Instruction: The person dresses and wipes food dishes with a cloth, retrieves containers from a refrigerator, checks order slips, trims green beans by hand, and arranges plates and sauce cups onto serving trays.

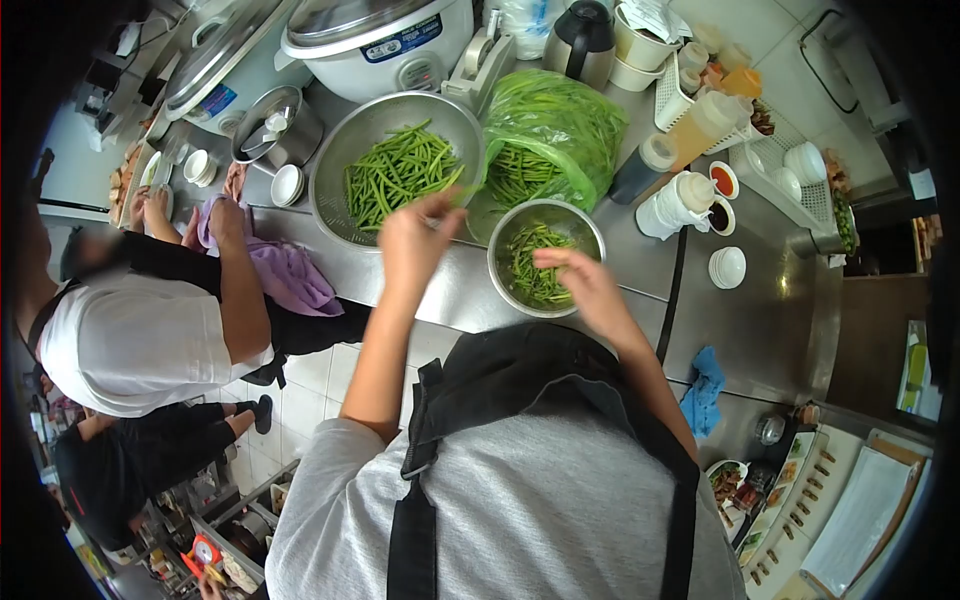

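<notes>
My left hand [420,238] is raised beside the front right rim of a large metal colander [330,190] holding long green beans [400,172]. Its fingers are curled together and smeared by motion; what they hold, if anything, I cannot make out. Over the right side of a smaller steel bowl [592,225] hovers my right hand [590,290], its fingers stretched out to the left. Short cut pieces of green bean [533,250] lie in that bowl. Behind it, a green plastic bag [560,110] stands open with more whole beans inside.
Rice cookers [375,50] and a thermal jug [580,42] line the back. Sauce bottles [708,125], small sauce bowls [724,180] and stacked white cups [727,267] stand right. A blue cloth [704,390] lies at the near right. A co-worker [150,330] holding a purple cloth [285,275] works at left.
</notes>
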Demonstrator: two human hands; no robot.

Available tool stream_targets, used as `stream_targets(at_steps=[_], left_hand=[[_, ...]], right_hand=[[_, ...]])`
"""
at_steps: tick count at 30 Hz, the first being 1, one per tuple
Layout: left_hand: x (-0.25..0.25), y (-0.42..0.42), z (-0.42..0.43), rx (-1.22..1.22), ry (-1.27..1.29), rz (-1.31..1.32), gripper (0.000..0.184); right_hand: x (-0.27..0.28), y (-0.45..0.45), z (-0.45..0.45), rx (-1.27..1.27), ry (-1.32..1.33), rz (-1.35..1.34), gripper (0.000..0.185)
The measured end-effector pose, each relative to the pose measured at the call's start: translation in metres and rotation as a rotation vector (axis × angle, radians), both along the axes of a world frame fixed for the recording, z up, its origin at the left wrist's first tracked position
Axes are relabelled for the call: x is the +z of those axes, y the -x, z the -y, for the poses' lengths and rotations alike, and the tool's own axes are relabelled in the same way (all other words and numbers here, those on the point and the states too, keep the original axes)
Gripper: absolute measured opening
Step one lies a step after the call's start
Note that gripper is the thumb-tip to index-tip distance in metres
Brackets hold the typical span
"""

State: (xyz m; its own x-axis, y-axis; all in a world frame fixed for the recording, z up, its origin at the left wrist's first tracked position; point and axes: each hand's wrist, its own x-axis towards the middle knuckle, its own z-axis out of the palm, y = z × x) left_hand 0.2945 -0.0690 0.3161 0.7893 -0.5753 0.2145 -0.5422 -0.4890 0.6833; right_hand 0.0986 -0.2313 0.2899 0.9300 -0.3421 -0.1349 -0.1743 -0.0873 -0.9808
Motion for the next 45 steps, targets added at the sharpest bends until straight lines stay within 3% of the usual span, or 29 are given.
stream_targets(at_steps=[1, 3, 4, 7, 10, 11, 13, 14, 17, 22, 26, 32, 35, 38, 41, 45], left_hand=[[0.000, -0.016, -0.002, 0.078, -0.111, 0.220, 0.032], [0.010, -0.030, 0.000, 0.120, -0.071, 0.409, 0.034], [0.014, -0.036, 0.003, 0.142, -0.050, 0.505, 0.036], [0.007, -0.024, 0.035, -0.179, 0.016, 0.144, 0.034], [-0.044, 0.005, 0.076, -0.396, -0.059, 0.114, 0.036], [-0.060, 0.008, 0.085, -0.468, -0.153, 0.140, 0.035], [-0.070, 0.025, 0.088, -0.501, -0.040, 0.063, 0.035], [-0.061, 0.031, 0.087, -0.461, -0.103, 0.019, 0.035], [-0.062, 0.020, 0.079, -0.429, -0.087, 0.020, 0.034], [-0.054, -0.015, 0.092, -0.379, -0.110, -0.136, 0.028], [-0.072, -0.028, 0.117, -0.198, -0.045, 0.137, 0.032], [-0.067, -0.027, 0.138, -0.098, -0.124, 0.102, 0.039], [-0.064, -0.031, 0.138, -0.107, -0.154, 0.137, 0.041], [-0.044, -0.029, 0.120, -0.138, 0.008, -0.010, 0.043], [-0.023, -0.029, 0.102, -0.176, 0.162, -0.266, 0.044], [0.002, -0.021, 0.089, -0.306, 0.280, -0.594, 0.040]], right_hand=[[-0.003, -0.002, -0.001, 0.008, 0.236, 0.050, 0.031], [-0.010, -0.010, -0.003, 0.027, 0.707, 0.154, 0.035], [-0.012, -0.018, 0.000, -0.029, 0.694, 0.192, 0.031], [0.001, -0.055, 0.023, -0.041, 0.445, 0.221, 0.026], [-0.013, -0.087, 0.059, -0.133, 0.706, 0.225, 0.024], [-0.015, -0.088, 0.066, -0.186, 0.782, 0.132, 0.026], [-0.019, -0.085, 0.086, -0.298, 0.935, -0.062, 0.029], [-0.020, -0.080, 0.091, -0.288, 0.982, -0.144, 0.043], [-0.029, -0.062, 0.093, -0.254, 1.099, -0.356, 0.058], [-0.045, -0.043, 0.113, -0.035, 0.959, -0.410, 0.069], [-0.025, -0.040, 0.118, 0.057, 0.663, -0.399, 0.070], [-0.006, -0.060, 0.102, -0.133, 0.805, -0.553, 0.066], [-0.020, -0.061, 0.093, -0.318, 0.961, -0.251, 0.050], [-0.003, -0.056, 0.091, -0.397, 0.853, -0.123, 0.027], [0.020, -0.053, 0.079, -0.465, 0.718, -0.034, 0.015], [0.018, -0.059, 0.063, -0.231, 0.840, 0.283, 0.018]])
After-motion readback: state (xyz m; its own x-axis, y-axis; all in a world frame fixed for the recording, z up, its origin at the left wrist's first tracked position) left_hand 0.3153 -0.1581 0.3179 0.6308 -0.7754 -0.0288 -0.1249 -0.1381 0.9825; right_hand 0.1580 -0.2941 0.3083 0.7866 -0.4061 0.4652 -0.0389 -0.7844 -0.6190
